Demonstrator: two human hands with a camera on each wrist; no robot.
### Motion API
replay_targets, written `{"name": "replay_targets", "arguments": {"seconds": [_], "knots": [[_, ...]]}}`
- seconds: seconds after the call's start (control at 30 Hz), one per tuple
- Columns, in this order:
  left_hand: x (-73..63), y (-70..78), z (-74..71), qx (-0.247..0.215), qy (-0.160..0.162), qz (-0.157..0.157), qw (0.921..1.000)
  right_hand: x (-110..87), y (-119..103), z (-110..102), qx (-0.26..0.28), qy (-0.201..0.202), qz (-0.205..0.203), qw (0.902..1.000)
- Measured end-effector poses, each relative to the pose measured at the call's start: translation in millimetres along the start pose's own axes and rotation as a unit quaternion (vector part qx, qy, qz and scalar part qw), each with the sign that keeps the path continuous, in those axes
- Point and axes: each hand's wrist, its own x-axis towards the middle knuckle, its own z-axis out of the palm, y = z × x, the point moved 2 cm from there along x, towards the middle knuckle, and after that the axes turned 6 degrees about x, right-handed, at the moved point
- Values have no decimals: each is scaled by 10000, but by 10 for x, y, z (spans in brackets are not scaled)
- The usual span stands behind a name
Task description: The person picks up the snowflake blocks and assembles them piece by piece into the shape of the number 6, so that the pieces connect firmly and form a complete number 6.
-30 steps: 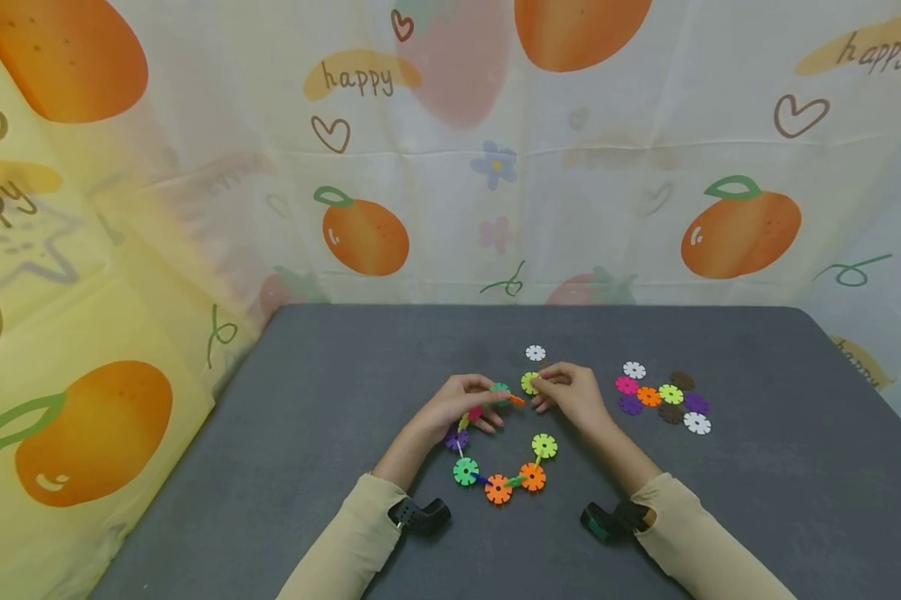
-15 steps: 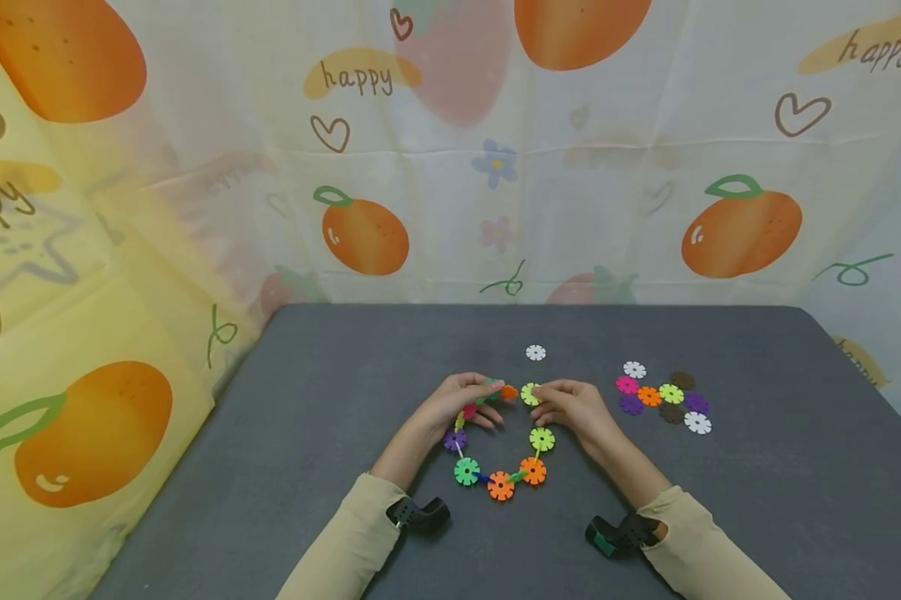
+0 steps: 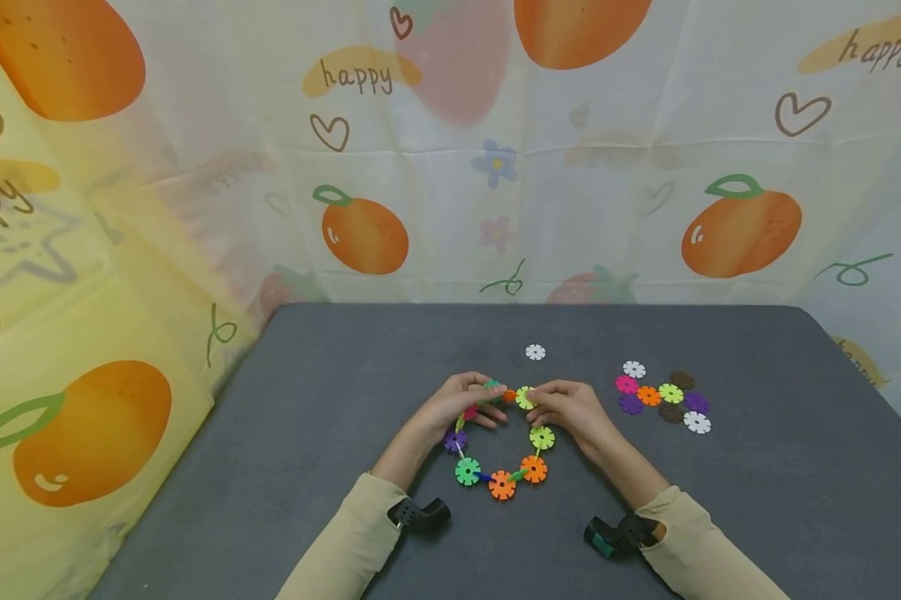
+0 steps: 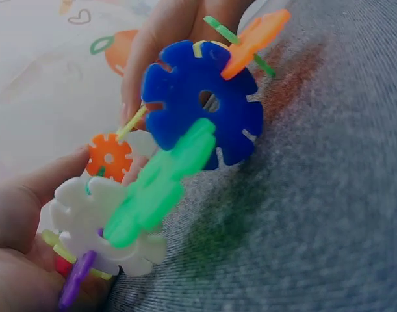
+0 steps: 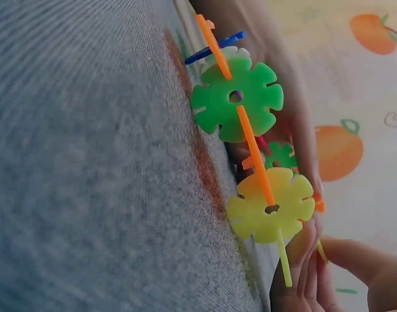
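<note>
With the left hand (image 3: pixel 458 406), pinched the disc chain (image 3: pixel 503 492) near its orange end, looped on the grey table (image 3: pixel 345 375); clamped a yellow disc (image 3: pixel 522 398) right by that end in the right hand (image 3: pixel 573 410). Spotted more discs (image 3: pixel 648 397) farther right.

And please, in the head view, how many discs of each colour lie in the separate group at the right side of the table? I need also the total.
White discs: 2
Brown discs: 2
Purple discs: 2
Pink disc: 1
Orange disc: 1
Yellow-green disc: 1
Total: 9
</note>
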Motion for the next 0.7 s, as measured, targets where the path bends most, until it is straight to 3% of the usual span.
{"name": "replay_targets", "arguments": {"seconds": [0.2,0.47,0.57,0.7], "knots": [[-13,5,15,-68,-15,151,9999,-5,-7,-8,-183,149,141,9996],[-10,9,44,-175,143,258,9994,-5,10,2,113,167,246,9995],[-5,9,66,-99,224,190,9995,4,5,33,422,-90,320,9986],[20,8,102,-73,262,94,9996,7,-34,77,438,-332,89,9984]]}}
